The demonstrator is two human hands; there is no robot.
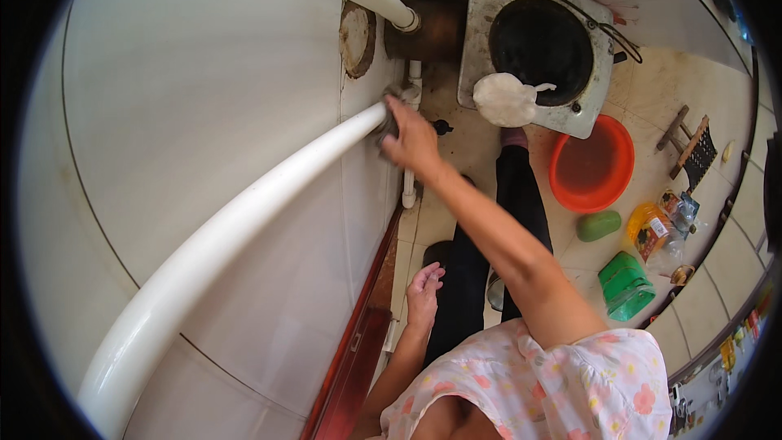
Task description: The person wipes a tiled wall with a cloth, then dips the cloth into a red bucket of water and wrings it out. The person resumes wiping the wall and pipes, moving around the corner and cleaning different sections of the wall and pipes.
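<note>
My right hand (412, 137) reaches across to the tiled wall and presses a dark grey rag (387, 129) around a thick white pipe (244, 208). The hand is a little blurred, and it partly hides the rag. The rag sits near the pipe's far end, beside a white plastic pipe fitting (413, 95). Lower down, my left hand (424, 295) hangs in front of my dark trouser leg. Its fingers are loosely bent and a little apart, and I see nothing in them.
A square metal stove (479, 24) with a white bundle (504, 99) on its corner stands ahead. To the right are a red basin (561, 186) of murky water, a folding stool (690, 150), a green oblong object (598, 226), an oil bottle (647, 229) and a green container (623, 287).
</note>
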